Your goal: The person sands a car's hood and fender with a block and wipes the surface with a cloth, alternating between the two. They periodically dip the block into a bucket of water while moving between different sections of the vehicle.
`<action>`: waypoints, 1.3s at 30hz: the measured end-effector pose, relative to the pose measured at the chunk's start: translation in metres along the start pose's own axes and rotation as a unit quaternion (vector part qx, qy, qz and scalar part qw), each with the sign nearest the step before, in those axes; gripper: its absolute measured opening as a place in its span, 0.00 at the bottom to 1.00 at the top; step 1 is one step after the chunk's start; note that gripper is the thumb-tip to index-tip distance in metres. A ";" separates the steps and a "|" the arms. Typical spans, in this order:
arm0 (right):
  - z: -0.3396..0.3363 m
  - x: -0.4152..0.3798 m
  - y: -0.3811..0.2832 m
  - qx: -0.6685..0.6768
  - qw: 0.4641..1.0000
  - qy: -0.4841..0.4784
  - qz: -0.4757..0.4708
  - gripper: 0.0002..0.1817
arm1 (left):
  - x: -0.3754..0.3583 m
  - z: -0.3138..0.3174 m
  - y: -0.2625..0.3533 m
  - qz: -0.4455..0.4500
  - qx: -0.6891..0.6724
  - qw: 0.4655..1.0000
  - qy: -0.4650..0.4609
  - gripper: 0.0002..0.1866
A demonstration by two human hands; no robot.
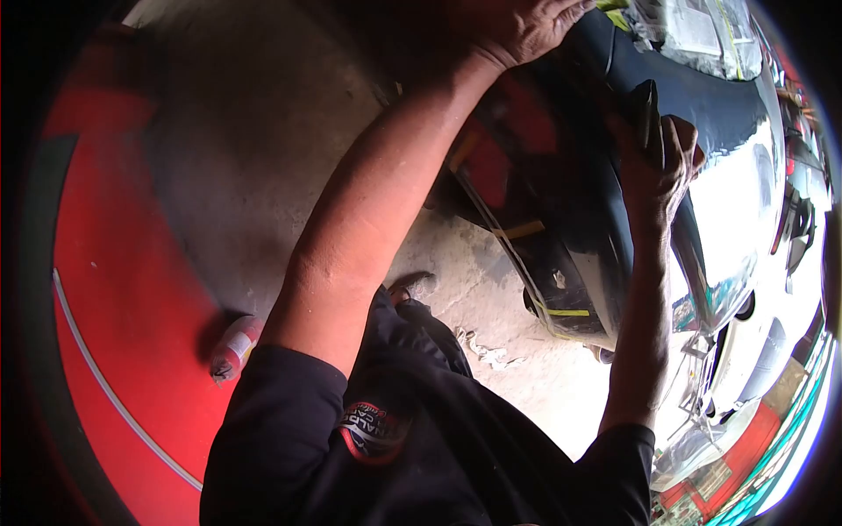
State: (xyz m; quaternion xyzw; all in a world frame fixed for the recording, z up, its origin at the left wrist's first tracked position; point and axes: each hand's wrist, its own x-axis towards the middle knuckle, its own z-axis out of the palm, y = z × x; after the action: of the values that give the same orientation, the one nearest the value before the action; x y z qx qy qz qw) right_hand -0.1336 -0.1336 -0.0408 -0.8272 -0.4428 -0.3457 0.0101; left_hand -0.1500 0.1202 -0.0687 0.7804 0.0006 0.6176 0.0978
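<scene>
while a red and white spray can [233,347] lies on its side at the far left, on the concrete floor [263,131] beside a red panel [114,289], it sits near the person's elbow and i judge a backward shuffle could kick it rolling. moving right, the left hand [517,31] rests flat with fingers spread on the upper edge of the dark glossy car body panel [596,228]; it grips nothing, only presses, so a slip there could smear or scuff the finish. strips of yellow masking tape [519,231] hold along the panel's lower edge, and a careless drag might lift them. further right, the right hand [656,167] is closed around a dark flat sanding block [646,118], held against the panel's curved face. tilting that block onto a corner could likely gouge the surface, and pushing too hard over the curve could cut through the coat.
</scene>
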 end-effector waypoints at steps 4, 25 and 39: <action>0.017 0.018 -0.006 0.014 0.999 -0.024 0.043 0.22 | 0.001 0.002 -0.001 0.018 0.017 1.000 0.014 0.09; 0.019 0.010 -0.003 -0.015 0.996 -0.013 0.087 0.22 | 0.001 0.002 -0.001 0.016 0.013 1.000 0.015 0.08; 0.010 -0.007 0.004 0.020 0.999 -0.025 0.007 0.18 | 0.001 0.001 -0.002 0.016 -0.005 0.999 0.030 0.08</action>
State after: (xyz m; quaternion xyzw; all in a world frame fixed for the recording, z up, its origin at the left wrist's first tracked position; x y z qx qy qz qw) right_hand -0.1275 -0.1377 -0.0513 -0.8386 -0.4436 -0.3157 0.0175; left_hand -0.1488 0.1222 -0.0685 0.7611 -0.0117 0.6420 0.0916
